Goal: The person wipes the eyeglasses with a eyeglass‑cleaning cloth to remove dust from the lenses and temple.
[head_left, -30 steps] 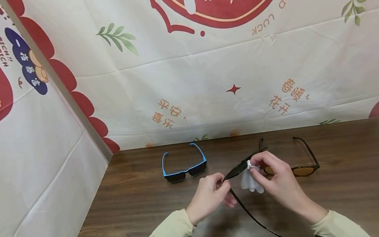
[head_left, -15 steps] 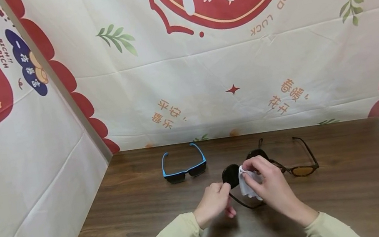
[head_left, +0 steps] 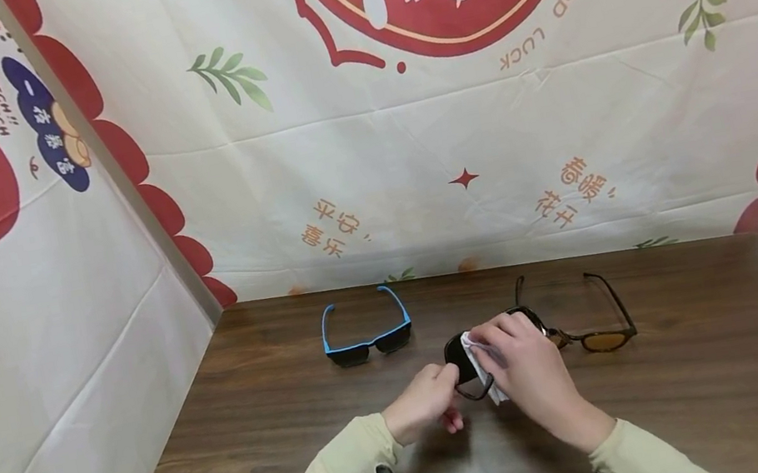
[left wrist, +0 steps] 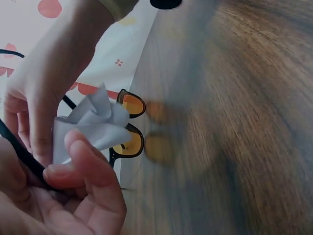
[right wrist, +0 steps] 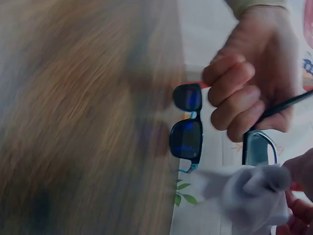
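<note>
As the left hand (head_left: 422, 403) grips sunglasses (head_left: 457, 357) and the right hand (head_left: 527, 373) a cloth (head_left: 474, 357), the backdrop (head_left: 366, 163) reads "GOOD LUCK".

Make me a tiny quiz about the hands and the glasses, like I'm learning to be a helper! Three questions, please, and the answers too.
1. Pick one: which hand holds the white cloth? A) left B) right C) neither
2. True or false: the blue-framed sunglasses have both arms folded in.
3. Fill in: the lenses of the brown-framed glasses on the table are ____.

Key:
1. B, the right hand.
2. False; both arms are open.
3. Orange.
</note>
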Action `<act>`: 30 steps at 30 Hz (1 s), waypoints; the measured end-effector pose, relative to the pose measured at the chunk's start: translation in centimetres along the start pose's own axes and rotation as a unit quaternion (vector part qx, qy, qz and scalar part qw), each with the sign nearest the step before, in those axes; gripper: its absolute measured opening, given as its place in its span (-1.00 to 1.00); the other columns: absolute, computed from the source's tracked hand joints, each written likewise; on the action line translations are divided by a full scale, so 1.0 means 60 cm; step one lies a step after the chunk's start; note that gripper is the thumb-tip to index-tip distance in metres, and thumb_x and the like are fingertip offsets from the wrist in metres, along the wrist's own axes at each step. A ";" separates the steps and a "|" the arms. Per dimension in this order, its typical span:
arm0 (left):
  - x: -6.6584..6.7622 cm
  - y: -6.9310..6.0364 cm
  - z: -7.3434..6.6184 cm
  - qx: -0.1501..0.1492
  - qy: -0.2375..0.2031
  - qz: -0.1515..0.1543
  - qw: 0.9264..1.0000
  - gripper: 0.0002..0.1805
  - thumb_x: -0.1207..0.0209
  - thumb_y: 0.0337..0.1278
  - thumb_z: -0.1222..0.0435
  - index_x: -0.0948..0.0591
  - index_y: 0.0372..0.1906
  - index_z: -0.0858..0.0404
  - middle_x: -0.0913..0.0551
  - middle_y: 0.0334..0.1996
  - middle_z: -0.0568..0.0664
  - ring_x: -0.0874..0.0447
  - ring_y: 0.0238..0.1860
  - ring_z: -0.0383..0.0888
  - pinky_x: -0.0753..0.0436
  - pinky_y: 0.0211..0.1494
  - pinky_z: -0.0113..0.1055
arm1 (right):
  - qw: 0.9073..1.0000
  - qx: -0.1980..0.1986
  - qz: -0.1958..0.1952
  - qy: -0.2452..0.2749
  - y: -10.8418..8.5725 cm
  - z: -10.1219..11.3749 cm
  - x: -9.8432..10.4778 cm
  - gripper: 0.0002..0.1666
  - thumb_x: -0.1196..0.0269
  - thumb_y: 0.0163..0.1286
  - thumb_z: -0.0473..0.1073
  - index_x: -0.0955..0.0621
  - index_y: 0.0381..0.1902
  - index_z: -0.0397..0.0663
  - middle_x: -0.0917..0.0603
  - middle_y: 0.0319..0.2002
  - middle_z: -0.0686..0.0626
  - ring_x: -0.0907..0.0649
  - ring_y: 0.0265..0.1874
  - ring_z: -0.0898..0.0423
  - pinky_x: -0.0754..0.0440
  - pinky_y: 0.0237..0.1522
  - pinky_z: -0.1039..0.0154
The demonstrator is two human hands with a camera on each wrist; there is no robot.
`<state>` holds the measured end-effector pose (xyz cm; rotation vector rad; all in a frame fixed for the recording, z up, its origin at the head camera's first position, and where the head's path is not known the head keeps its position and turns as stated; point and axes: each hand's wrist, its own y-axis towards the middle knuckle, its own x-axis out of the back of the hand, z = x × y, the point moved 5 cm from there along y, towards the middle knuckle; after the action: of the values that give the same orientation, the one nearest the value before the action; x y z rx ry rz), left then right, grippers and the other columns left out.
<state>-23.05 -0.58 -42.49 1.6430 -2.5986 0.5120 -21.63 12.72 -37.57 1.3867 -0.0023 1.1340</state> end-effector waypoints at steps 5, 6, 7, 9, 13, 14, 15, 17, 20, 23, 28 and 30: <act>-0.004 0.002 0.002 0.017 0.008 0.034 0.999 -0.71 0.23 0.18 0.37 -0.32 -0.65 0.20 -0.27 -0.82 -0.08 -0.32 -0.80 -0.23 -0.35 -0.72 -0.45 | 1.000 -0.004 0.011 -0.022 -0.003 0.001 -0.012 -0.80 -0.45 0.04 -0.36 -0.66 -0.35 -0.12 -0.62 -0.41 -0.02 -0.59 -0.44 0.02 -0.57 -0.49 0.11; -0.004 0.003 0.002 0.019 0.013 0.040 0.999 -0.70 0.23 0.19 0.37 -0.31 -0.65 0.20 -0.27 -0.82 -0.07 -0.31 -0.80 -0.23 -0.35 -0.72 -0.45 | 1.000 -0.003 0.015 -0.016 -0.003 0.002 -0.015 -0.80 -0.45 0.05 -0.36 -0.66 -0.35 -0.12 -0.62 -0.41 -0.02 -0.59 -0.44 0.03 -0.57 -0.48 0.12; -0.004 0.003 0.003 0.019 0.017 0.045 0.999 -0.69 0.24 0.20 0.37 -0.31 -0.66 0.20 -0.28 -0.81 -0.07 -0.30 -0.79 -0.24 -0.35 -0.72 -0.46 | 1.000 0.000 0.020 -0.007 -0.003 0.004 -0.017 -0.79 -0.45 0.05 -0.37 -0.65 -0.35 -0.12 -0.62 -0.41 -0.02 -0.60 -0.44 0.04 -0.58 -0.48 0.13; -0.004 0.005 0.003 0.023 0.020 0.058 0.998 -0.66 0.24 0.25 0.35 -0.31 -0.66 0.20 -0.28 -0.80 -0.07 -0.31 -0.78 -0.24 -0.35 -0.71 -0.46 | 0.999 0.012 0.032 0.008 -0.004 0.008 -0.022 -0.78 -0.45 0.04 -0.37 -0.65 -0.34 -0.10 -0.63 -0.39 0.00 -0.61 -0.42 0.07 -0.59 -0.45 0.16; 0.002 0.010 0.004 0.031 0.018 0.073 0.997 -0.62 0.27 0.30 0.31 -0.30 -0.67 0.21 -0.27 -0.78 -0.08 -0.29 -0.76 -0.24 -0.35 -0.68 -0.46 | 0.997 0.054 0.053 0.020 -0.009 0.020 -0.027 -0.69 -0.51 -0.08 -0.39 -0.67 -0.35 -0.05 -0.62 -0.39 0.06 -0.60 -0.39 0.10 -0.58 -0.38 0.17; 0.005 0.011 0.003 0.032 0.017 0.073 0.997 -0.62 0.26 0.31 0.30 -0.30 -0.66 0.22 -0.27 -0.78 -0.08 -0.29 -0.76 -0.23 -0.35 -0.67 -0.46 | 0.996 0.063 0.054 0.019 -0.011 0.021 -0.026 -0.67 -0.52 -0.12 -0.39 -0.67 -0.37 -0.04 -0.61 -0.39 0.07 -0.60 -0.39 0.11 -0.57 -0.36 0.16; 0.008 0.012 0.003 0.034 0.017 0.073 0.997 -0.62 0.25 0.31 0.28 -0.31 -0.66 0.22 -0.26 -0.78 -0.08 -0.28 -0.76 -0.24 -0.34 -0.67 -0.46 | 0.996 0.070 0.055 0.016 -0.013 0.022 -0.025 -0.66 -0.53 -0.15 -0.39 -0.67 -0.39 -0.03 -0.60 -0.40 0.08 -0.58 -0.39 0.11 -0.56 -0.35 0.16; 0.013 0.013 0.000 0.035 0.020 0.075 0.996 -0.63 0.24 0.29 0.28 -0.31 -0.66 0.22 -0.25 -0.77 -0.08 -0.27 -0.75 -0.23 -0.33 -0.67 -0.46 | 0.996 0.076 0.053 0.009 -0.016 0.022 -0.020 -0.67 -0.54 -0.17 -0.37 -0.68 -0.42 -0.01 -0.59 -0.39 0.08 -0.55 -0.39 0.11 -0.53 -0.36 0.15; 0.018 0.012 -0.004 0.036 0.024 0.087 0.995 -0.66 0.22 0.23 0.30 -0.30 -0.68 0.22 -0.23 -0.77 -0.09 -0.27 -0.75 -0.22 -0.34 -0.67 -0.45 | 0.996 0.079 0.046 -0.021 -0.019 0.020 -0.010 -0.73 -0.54 -0.15 -0.32 -0.68 -0.47 0.00 -0.59 -0.38 0.05 -0.53 -0.38 0.06 -0.48 -0.38 0.13; 0.020 0.012 -0.008 0.034 0.031 0.095 0.994 -0.69 0.23 0.15 0.34 -0.29 -0.70 0.22 -0.22 -0.78 -0.09 -0.27 -0.75 -0.22 -0.35 -0.68 -0.45 | 0.994 0.081 0.034 -0.061 -0.019 0.015 -0.002 -0.79 -0.49 -0.11 -0.29 -0.68 -0.46 -0.04 -0.61 -0.38 0.01 -0.53 -0.36 -0.01 -0.45 -0.38 0.09; 0.020 0.012 -0.014 0.020 0.074 0.087 0.993 -0.68 0.21 0.12 0.36 -0.32 -0.72 0.23 -0.29 -0.80 -0.06 -0.26 -0.77 -0.22 -0.32 -0.69 -0.43 | 0.992 0.075 -0.003 -0.098 -0.020 0.007 0.002 -0.84 -0.32 0.04 -0.25 -0.66 -0.35 -0.12 -0.62 -0.43 -0.04 -0.52 -0.38 -0.09 -0.40 -0.36 0.01; 0.019 0.013 -0.016 0.012 0.090 0.080 0.993 -0.67 0.20 0.11 0.35 -0.32 -0.74 0.22 -0.30 -0.82 -0.06 -0.26 -0.78 -0.23 -0.30 -0.69 -0.43 | 0.992 0.069 -0.015 -0.104 -0.019 0.007 0.001 -0.84 -0.26 0.11 -0.21 -0.64 -0.32 -0.14 -0.62 -0.44 -0.07 -0.51 -0.39 -0.10 -0.38 -0.35 -0.01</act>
<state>-24.39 -1.03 -41.58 1.3316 -2.6098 0.6668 -20.66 12.71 -38.25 1.6176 -0.0534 0.9739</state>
